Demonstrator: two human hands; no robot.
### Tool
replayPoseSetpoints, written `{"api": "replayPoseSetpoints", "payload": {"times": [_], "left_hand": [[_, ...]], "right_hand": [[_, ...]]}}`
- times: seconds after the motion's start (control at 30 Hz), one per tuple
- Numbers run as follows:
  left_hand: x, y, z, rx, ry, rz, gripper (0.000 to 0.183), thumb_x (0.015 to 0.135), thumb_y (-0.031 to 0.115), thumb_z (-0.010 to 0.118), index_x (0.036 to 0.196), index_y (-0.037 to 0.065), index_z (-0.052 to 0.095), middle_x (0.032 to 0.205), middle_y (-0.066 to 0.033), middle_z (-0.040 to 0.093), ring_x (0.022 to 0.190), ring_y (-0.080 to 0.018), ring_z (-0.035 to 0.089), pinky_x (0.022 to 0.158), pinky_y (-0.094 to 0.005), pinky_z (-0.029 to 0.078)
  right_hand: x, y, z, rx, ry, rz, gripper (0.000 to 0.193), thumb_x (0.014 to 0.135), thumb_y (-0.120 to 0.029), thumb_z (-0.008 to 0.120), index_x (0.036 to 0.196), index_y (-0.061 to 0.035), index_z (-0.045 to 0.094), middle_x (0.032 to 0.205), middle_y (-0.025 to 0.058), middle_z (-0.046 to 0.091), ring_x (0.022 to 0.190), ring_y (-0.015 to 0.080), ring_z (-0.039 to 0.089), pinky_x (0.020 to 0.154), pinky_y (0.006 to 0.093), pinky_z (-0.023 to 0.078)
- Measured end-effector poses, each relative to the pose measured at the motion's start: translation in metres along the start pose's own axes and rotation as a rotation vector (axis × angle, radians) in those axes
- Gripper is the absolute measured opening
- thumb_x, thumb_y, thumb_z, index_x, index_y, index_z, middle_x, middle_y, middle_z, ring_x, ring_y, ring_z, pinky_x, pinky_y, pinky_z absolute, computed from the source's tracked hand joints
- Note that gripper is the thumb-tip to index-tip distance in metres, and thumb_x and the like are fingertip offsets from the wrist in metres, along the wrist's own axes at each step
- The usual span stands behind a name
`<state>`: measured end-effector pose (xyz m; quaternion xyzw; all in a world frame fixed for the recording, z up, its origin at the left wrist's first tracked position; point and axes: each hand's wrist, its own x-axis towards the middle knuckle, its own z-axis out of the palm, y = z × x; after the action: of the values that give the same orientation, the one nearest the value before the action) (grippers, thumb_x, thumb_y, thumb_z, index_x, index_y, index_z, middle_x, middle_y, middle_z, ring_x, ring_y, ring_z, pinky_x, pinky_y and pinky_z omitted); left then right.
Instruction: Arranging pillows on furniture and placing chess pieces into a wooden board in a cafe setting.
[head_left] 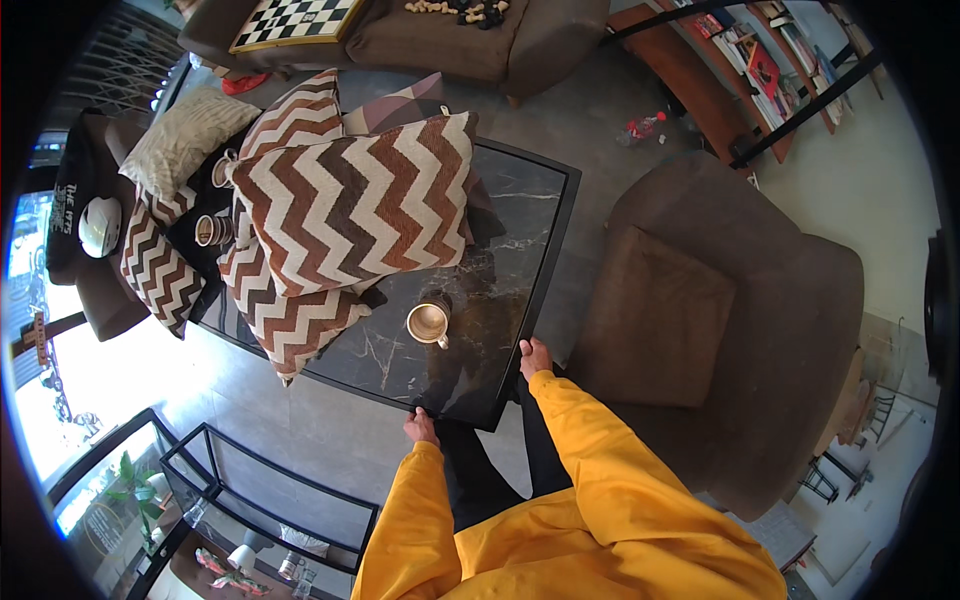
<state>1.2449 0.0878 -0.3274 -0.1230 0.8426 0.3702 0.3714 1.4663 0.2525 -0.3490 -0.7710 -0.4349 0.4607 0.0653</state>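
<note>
Near the close corner of the black marble-patterned table (340, 365), both my hands are on its dark rim. My left hand (421, 428) is closed on the near edge, fingertips at the frame. Along the right-hand edge, my right hand (535, 357) is curled round the rim; its fingers are partly hidden. A brown mug (429, 322) stands on the tabletop ahead of my hands, its handle toward me. Farther back, a zigzag-patterned cushion (350, 205) lies on top of a pile of cushions on the table.
To the right stands a brown armchair (660, 320). A brown sofa (440, 50) at the back carries a chessboard (295, 22) and chess pieces. A plastic bottle (642, 128) lies on the floor. A black metal-framed rack (270, 480) stands at the lower left.
</note>
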Motion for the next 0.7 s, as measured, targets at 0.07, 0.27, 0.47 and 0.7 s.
{"api": "replayPoseSetpoints", "payload": {"times": [0.07,0.27,0.47,0.7], "left_hand": [[0.002,-0.002,0.001,-0.004,0.008,-0.002,0.025,0.087,0.02,0.056,0.084,-0.004,0.059,0.065,-0.0042,0.054,0.055,-0.013,0.048,0.05,-0.0293,0.038],[0.001,-0.001,-0.001,0.058,0.009,-0.023,0.027,0.087,0.02,0.056,0.093,-0.006,0.061,0.067,-0.005,0.056,0.056,-0.0134,0.049,0.05,-0.0294,0.039],[-0.005,0.013,-0.017,0.153,-0.237,-0.082,0.036,0.09,0.024,0.054,0.111,-0.006,0.054,0.08,-0.008,0.061,0.067,-0.0157,0.059,0.058,-0.027,0.048],[-0.018,0.037,-0.043,0.198,-0.52,-0.156,0.046,0.093,0.023,0.049,0.13,-0.001,0.036,0.111,-0.0179,0.06,0.088,-0.0287,0.066,0.066,-0.0321,0.052]], "right_hand": [[0.003,0.003,0.002,-0.004,0.01,-0.001,0.04,0.092,-0.031,0.044,0.107,0.0037,0.057,0.103,0.0289,0.058,0.101,0.0438,0.052,0.087,0.0452,0.043],[0.005,0.003,-0.007,-0.028,-0.028,-0.045,0.042,0.093,-0.03,0.05,0.116,0.0059,0.051,0.096,0.02,0.061,0.065,0.028,0.065,0.053,0.033,0.054],[0.013,0.02,-0.003,0.231,-0.254,0.168,0.06,0.093,-0.031,0.051,0.139,-0.0009,0.028,0.131,0.0191,0.045,0.106,0.0328,0.056,0.071,0.0414,0.058],[-0.013,0.062,0.016,0.056,-0.299,-0.013,0.062,0.09,-0.015,0.053,0.143,-0.0112,0.023,0.114,0.0137,0.055,0.09,0.0245,0.06,0.069,0.0402,0.057]]}}
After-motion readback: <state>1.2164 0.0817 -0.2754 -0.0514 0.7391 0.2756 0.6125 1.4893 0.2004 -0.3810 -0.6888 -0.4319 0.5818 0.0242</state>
